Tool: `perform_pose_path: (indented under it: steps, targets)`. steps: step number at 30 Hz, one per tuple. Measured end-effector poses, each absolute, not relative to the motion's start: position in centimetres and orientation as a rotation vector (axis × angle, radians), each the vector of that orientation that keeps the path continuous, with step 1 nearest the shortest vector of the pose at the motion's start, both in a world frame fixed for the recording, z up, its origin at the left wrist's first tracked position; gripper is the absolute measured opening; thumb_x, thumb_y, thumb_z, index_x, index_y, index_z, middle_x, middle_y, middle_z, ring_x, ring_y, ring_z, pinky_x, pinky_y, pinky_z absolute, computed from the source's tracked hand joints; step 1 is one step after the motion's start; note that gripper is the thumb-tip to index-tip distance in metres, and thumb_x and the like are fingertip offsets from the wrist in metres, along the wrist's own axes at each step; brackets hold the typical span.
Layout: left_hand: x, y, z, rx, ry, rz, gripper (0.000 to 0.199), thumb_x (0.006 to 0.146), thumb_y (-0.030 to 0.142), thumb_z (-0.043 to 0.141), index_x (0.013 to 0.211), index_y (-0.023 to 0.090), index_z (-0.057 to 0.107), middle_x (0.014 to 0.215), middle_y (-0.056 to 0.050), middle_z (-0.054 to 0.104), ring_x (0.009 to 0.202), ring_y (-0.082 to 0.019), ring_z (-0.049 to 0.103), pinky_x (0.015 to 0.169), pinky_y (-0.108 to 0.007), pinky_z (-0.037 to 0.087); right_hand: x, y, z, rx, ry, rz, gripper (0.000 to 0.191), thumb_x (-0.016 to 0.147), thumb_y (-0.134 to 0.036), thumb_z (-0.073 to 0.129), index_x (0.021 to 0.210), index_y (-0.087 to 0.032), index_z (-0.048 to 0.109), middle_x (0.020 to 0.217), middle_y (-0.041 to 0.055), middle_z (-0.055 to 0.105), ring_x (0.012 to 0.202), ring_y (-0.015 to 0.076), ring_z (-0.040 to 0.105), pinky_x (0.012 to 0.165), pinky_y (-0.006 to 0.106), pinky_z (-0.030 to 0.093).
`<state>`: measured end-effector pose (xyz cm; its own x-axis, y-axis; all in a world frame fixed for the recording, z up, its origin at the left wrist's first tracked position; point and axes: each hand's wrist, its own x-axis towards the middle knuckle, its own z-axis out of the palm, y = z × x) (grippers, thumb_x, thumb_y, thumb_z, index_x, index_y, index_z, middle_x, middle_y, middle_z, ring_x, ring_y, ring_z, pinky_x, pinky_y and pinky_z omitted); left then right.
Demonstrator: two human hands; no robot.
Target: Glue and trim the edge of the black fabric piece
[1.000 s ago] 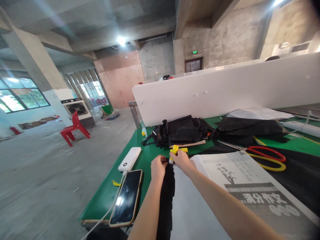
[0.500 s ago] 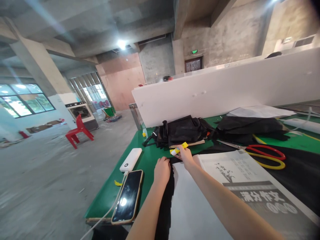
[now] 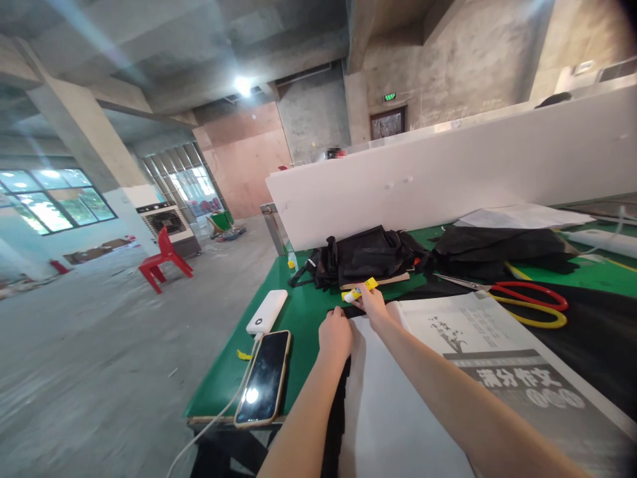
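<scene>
My right hand [image 3: 372,307] is closed around a yellow-and-white glue stick [image 3: 352,294], above the top edge of an open book. Beside it my left hand [image 3: 336,335] has its fingers curled down at the edge of a black cloth [image 3: 354,311], apparently gripping it; the fingertips are partly hidden. That cloth lies under the book and shows along its left side. The book's blank white page [image 3: 383,405] is below my wrists. To the right lies its printed grey-and-white cover [image 3: 497,358], with Chinese characters and a plant drawing.
Scissors [image 3: 527,304] with red and yellow handles lie at right. A phone [image 3: 263,378] is cabled to a white power bank [image 3: 267,312] on the green table [image 3: 219,378]. Behind are folded black fabric [image 3: 373,255] and a white partition [image 3: 448,172]. A red chair [image 3: 166,259] stands left.
My left hand has shifted right and slightly up onto the black cloth's edge, its fingers more curled. The right hand keeps the glue stick in nearly the same place. The view has moved slightly.
</scene>
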<state>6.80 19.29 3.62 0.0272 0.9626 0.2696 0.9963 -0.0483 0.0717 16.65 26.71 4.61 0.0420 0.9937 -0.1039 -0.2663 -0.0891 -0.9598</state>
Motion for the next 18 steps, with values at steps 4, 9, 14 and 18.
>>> perform_pose_path:
  steps: [4,9,14,18]
  targets:
    - [6.9,18.2,3.2,-2.161,-2.058,-0.423,0.036,0.085,0.015,0.037,0.117,0.01,0.051,0.108,-0.013,0.056,0.105,-0.02,0.05,0.083,-0.026,0.041,17.2,25.2,6.9,-0.983,-0.833,1.403,0.017,0.072,-0.033,0.052,0.075,-0.017,0.05,0.047,-0.0077,0.032,0.049,0.0085,0.045,0.062,0.024,0.053]
    - [7.0,17.6,2.8,-2.121,-2.092,-0.509,0.038,0.083,0.019,0.041,0.12,0.013,0.05,0.11,-0.012,0.055,0.104,-0.021,0.051,0.087,-0.029,0.04,19.2,20.7,11.3,-0.832,-0.854,1.443,0.018,0.069,-0.034,0.057,0.072,-0.016,0.055,0.044,-0.0097,0.026,0.043,0.0051,0.031,0.061,0.023,0.051]
    - [6.9,16.9,3.6,-2.122,-2.097,-0.593,0.041,0.083,0.025,0.044,0.122,0.012,0.049,0.122,-0.014,0.05,0.117,-0.028,0.041,0.099,-0.039,0.032,22.0,13.0,14.3,-0.808,-0.887,1.495,0.019,0.069,-0.034,0.059,0.068,-0.015,0.057,0.043,-0.0092,0.029,0.043,0.0044,0.028,0.065,0.027,0.051]
    - [6.4,12.2,6.3,-2.109,-2.049,-0.777,0.049,0.089,0.029,0.034,0.135,0.013,0.03,0.137,-0.011,0.038,0.132,-0.027,0.024,0.106,-0.041,0.024,25.1,7.0,14.4,-0.905,-0.924,1.447,0.029,0.071,-0.042,0.06,0.08,-0.015,0.065,0.044,-0.0082,0.029,0.045,0.0066,0.033,0.067,0.03,0.05]
